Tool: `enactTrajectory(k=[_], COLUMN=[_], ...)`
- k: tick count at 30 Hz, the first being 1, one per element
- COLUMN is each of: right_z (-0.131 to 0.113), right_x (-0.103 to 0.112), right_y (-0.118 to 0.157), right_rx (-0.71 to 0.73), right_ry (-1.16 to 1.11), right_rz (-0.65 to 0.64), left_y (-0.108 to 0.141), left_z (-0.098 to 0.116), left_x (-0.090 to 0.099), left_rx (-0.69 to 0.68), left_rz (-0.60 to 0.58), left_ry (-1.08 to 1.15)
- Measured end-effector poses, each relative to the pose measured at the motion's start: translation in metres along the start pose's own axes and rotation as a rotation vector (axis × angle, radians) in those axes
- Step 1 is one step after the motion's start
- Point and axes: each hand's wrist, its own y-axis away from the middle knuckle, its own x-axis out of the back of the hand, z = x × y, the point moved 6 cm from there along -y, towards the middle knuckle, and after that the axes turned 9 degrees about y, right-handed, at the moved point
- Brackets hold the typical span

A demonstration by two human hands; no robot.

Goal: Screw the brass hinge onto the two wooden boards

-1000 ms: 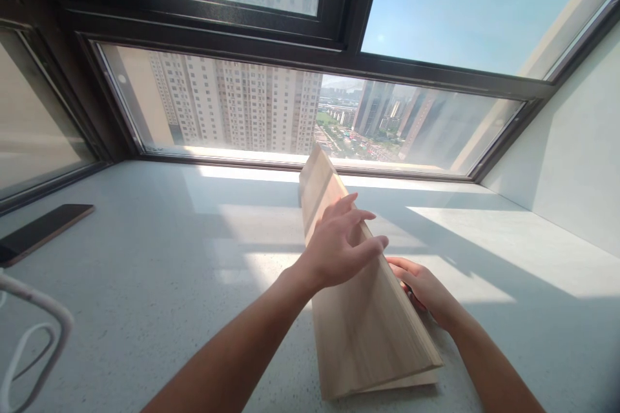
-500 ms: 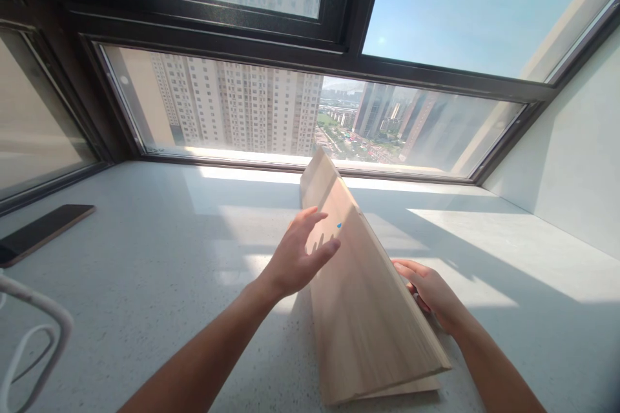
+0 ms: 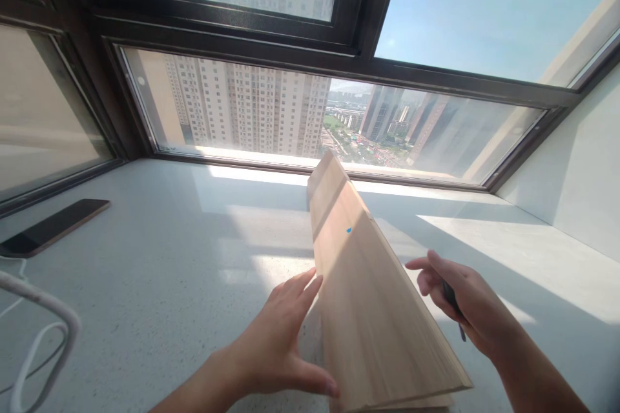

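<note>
A long wooden board (image 3: 368, 310) leans at a slant, running from near me toward the window, with a small blue mark (image 3: 349, 230) on its face. Under its near end, the edge of another wooden piece (image 3: 426, 402) shows. My left hand (image 3: 281, 335) is open at the board's left edge, thumb and fingers spread, fingertips at or close to the wood. To the right of the board, my right hand (image 3: 465, 300) is closed around a slim black-handled tool (image 3: 451, 300) with a thin tip pointing down; its exact kind is mostly hidden by the fingers. The index finger points toward the board's right edge.
A dark phone (image 3: 55, 226) lies on the pale speckled sill (image 3: 184, 284) at the left. Below it, a thick white cable (image 3: 68, 322) loops in from the edge. The dark window frame (image 3: 252, 164) bounds the far side, and a white wall (image 3: 591, 168) the right.
My left hand has come down and nearer along the board's left side. My right hand has drawn out from beside the board to the right, and the black-handled tool now shows in it.
</note>
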Motion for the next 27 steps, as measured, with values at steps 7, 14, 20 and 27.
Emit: enactTrajectory(k=[7,14,20,27], right_z=[-0.089,-0.119,-0.128,-0.148], right_x=[-0.029,-0.06,-0.09,-0.13], right_y=[0.048,0.069,0.086,0.092], right_rx=[0.187,0.248,0.367,0.464], right_ry=[0.375,0.305,0.275,0.491], right_rz=[-0.23,-0.305,-0.186,-0.219], left_y=[-0.006,-0.006,-0.004,-0.016], left_z=[0.0,-0.012,-0.024,0.002], left_x=[-0.015,-0.017,0.0,0.043], left_rx=[-0.041,0.002,-0.012,0.009], left_rz=[0.003,0.02,0.086,0.294], left_ry=[0.05,0.112,0.491,1.239])
